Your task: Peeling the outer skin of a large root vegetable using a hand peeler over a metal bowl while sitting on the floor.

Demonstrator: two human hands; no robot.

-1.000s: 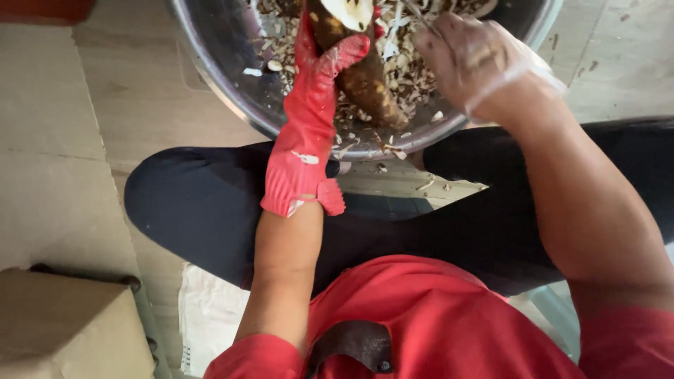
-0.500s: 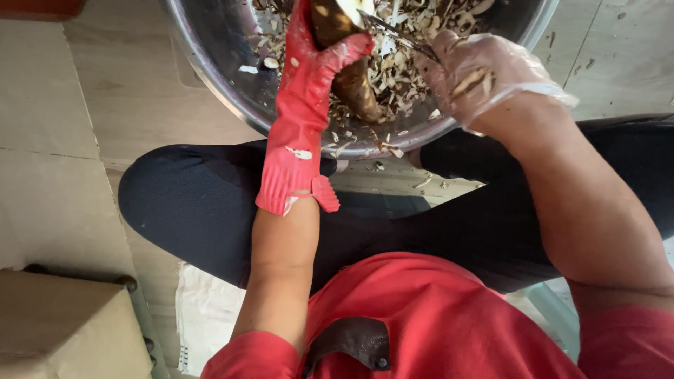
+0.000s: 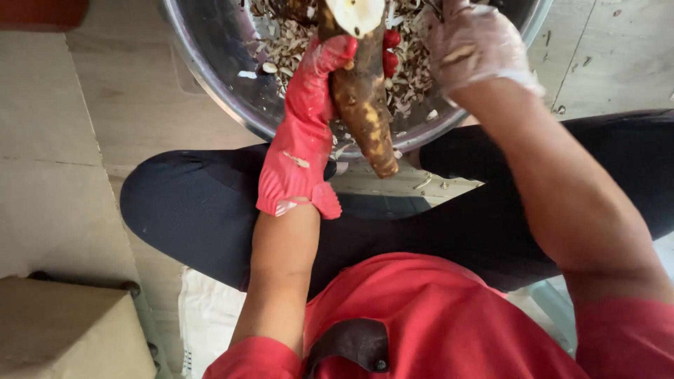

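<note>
My left hand (image 3: 316, 91), in a red rubber glove, grips a long brown root (image 3: 361, 105) with a pale cut top end, holding it upright over a large metal bowl (image 3: 210, 77). My right hand (image 3: 474, 42), in a thin clear glove, is closed around a dark tool handle at the top edge of the view; the tool itself is mostly out of frame. The bowl holds several pale peelings and scraps. Red fingertips show on the far side of the root.
I sit with dark-trousered legs (image 3: 196, 210) folded beneath the bowl, on a pale tiled floor (image 3: 77, 154). A cardboard box (image 3: 70, 330) stands at the lower left. A few scraps (image 3: 428, 182) lie on the floor below the bowl's rim.
The root has been raised and turned more upright in my left hand, its brown end now pointing down past the bowl's rim. My right hand has moved up toward the top edge.
</note>
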